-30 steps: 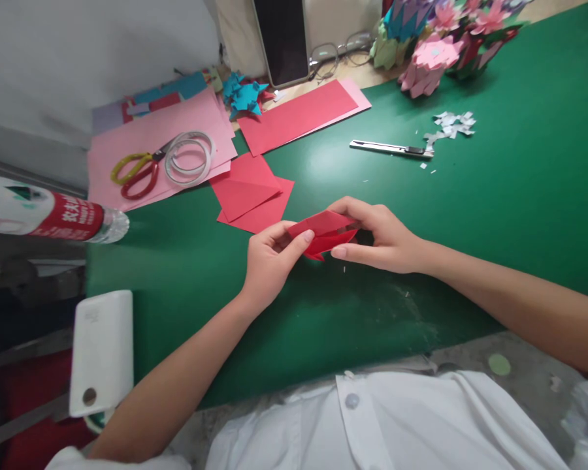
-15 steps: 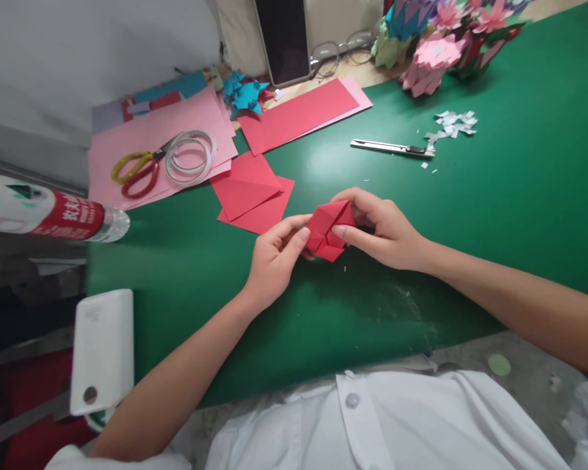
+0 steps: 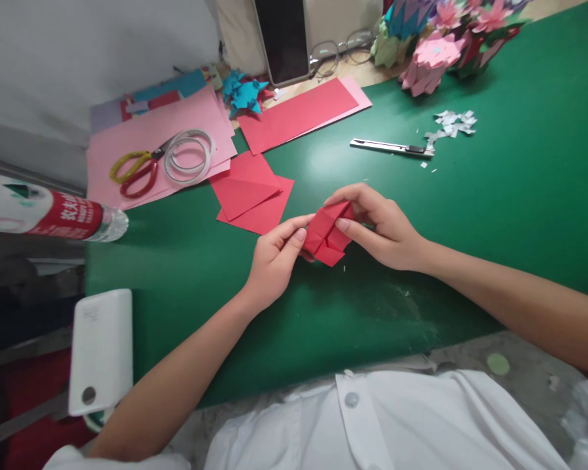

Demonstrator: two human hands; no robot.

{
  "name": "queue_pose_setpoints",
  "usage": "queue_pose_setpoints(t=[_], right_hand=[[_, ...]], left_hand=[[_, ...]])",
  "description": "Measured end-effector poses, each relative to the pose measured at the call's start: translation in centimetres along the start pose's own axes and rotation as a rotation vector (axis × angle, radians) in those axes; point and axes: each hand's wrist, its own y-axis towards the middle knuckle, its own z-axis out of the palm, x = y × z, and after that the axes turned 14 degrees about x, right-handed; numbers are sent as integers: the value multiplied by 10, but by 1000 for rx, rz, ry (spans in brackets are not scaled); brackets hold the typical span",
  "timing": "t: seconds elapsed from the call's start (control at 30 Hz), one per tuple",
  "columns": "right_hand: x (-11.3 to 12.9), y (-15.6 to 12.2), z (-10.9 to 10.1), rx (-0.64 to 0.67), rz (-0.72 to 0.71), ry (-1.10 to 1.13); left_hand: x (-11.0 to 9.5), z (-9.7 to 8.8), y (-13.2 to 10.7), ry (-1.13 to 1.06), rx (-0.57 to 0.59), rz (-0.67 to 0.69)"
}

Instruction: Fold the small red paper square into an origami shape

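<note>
A small folded piece of red paper (image 3: 327,235) is held just above the green mat (image 3: 470,215) at the centre of the view. My left hand (image 3: 273,262) pinches its left corner between thumb and fingers. My right hand (image 3: 382,227) grips its right side, thumb on the top face and fingers curled behind it. Both hands are closed on the paper. The paper shows several creases and stands tilted on edge.
Red paper squares (image 3: 252,192) lie just beyond my hands. Further back lie pink sheets (image 3: 147,140), scissors (image 3: 132,173), tape rings (image 3: 189,156) and a long red sheet (image 3: 298,114). A utility knife (image 3: 392,147) and paper scraps (image 3: 453,123) lie right. A bottle (image 3: 49,212) and a white power bank (image 3: 101,349) sit left.
The red paper went from a long flat shape to a compact folded one turned up on edge. My hands moved closer together and slightly away from me.
</note>
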Motion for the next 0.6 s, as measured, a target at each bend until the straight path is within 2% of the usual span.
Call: queue_pose_setpoints(t=[0.3, 0.6], right_hand=[[0, -1, 3, -15, -11, -74], [-1, -2, 7, 5, -107, -357]], left_hand=[[-8, 5, -2, 136, 3, -23], [-6, 7, -3, 242, -13, -8]])
